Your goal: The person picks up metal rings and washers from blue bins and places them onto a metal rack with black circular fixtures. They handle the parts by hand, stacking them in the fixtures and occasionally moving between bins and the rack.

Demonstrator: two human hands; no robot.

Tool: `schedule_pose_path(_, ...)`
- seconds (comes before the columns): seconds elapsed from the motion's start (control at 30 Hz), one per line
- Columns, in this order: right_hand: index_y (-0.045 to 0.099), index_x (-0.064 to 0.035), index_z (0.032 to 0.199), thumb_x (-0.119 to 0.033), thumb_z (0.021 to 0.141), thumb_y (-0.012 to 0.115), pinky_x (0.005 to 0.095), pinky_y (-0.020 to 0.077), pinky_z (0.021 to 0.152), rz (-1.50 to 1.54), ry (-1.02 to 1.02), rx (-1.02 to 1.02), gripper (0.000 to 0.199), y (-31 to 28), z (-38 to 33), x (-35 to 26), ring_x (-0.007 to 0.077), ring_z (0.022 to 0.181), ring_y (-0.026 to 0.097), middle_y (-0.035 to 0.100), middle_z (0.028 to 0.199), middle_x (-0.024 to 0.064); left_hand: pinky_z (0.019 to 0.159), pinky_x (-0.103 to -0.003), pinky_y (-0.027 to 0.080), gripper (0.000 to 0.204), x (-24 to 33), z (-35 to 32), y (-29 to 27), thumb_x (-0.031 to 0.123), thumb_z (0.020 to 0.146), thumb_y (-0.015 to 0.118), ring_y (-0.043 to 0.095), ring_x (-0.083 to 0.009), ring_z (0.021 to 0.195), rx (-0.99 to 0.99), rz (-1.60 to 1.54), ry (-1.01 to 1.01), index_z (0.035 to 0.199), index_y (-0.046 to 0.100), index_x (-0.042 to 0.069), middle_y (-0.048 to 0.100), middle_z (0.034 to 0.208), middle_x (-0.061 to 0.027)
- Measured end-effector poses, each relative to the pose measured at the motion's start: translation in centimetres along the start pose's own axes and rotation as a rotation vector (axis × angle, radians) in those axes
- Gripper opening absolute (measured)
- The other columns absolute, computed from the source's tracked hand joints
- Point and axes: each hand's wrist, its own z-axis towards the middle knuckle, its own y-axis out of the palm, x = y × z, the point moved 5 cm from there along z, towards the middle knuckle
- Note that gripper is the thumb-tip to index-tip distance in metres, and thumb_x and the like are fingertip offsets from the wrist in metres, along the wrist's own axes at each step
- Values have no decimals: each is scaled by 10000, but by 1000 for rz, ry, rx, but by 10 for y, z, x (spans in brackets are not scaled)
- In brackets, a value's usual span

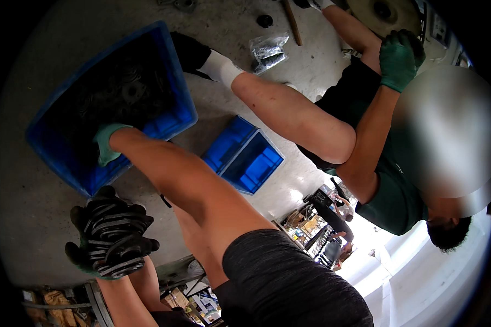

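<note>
Left hand [112,240], gloved, fingers clamped round a stack of dark flat metal rings [117,231], held over the concrete floor [27,218]; stack looks uneven, rings could slide out. Right hand [106,147] reaches into the big blue plastic crate [174,71]; fingers hidden, cannot tell. Smaller blue bin [251,155] and a co-worker's leg [289,111] crowd the space

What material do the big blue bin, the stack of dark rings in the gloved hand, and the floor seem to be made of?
The big blue bin looks like moulded plastic: uniform saturated colour, glossy walls, rounded rim. The stack of dark rings, held in the gloved left hand, looks like metal, perhaps oily steel: thin flat edges with dull grey glints. The floor seems to be bare concrete: matt grey, mottled, stained.
</note>
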Motion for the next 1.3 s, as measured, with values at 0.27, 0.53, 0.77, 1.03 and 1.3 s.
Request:
schedule_pose_path(0.27,607,-47,1355,-270,820,769,406,521,975,1074,-609,133,602,26,-56,49,268,1172,632,669,1279,133,572,-278,426,207,-26,11,2,292,956,698,456,-78,584,-277,-339,-425,882,572,145,525,711,56)
schedule_pose_path(0.53,522,35,1383,-351,871,744,379,480,1002,1619,-782,140,679,81,-203,65,223,1169,572,606,1285,121,558,-284,371,180,-41,-18,7,289,945,686,427,-92,624,-414,-379,-572,902,563,165,442,697,48)
schedule_pose_path(0.77,457,37,1417,-341,867,694,464,500,995,1874,-864,140,708,132,-351,44,318,1176,610,613,1281,183,701,-291,479,190,-43,-93,-23,300,930,722,527,-81,741,-321,-329,-522,927,569,187,525,799,59)
schedule_pose_path(1.03,359,18,1480,-331,792,805,481,582,910,2055,-1041,93,891,124,-532,-32,352,1098,674,625,1254,220,660,-271,503,203,-128,-235,38,304,936,730,503,-37,619,-351,-196,-685,868,564,208,507,730,96)
schedule_pose_path(1.3,475,15,1412,-397,762,825,466,549,929,1949,-1175,292,846,136,-678,-83,342,1055,671,646,1218,218,1191,-536,309,619,-135,-320,48,492,923,652,490,-233,1317,-844,660,-59,1458,546,198,574,1396,-48)
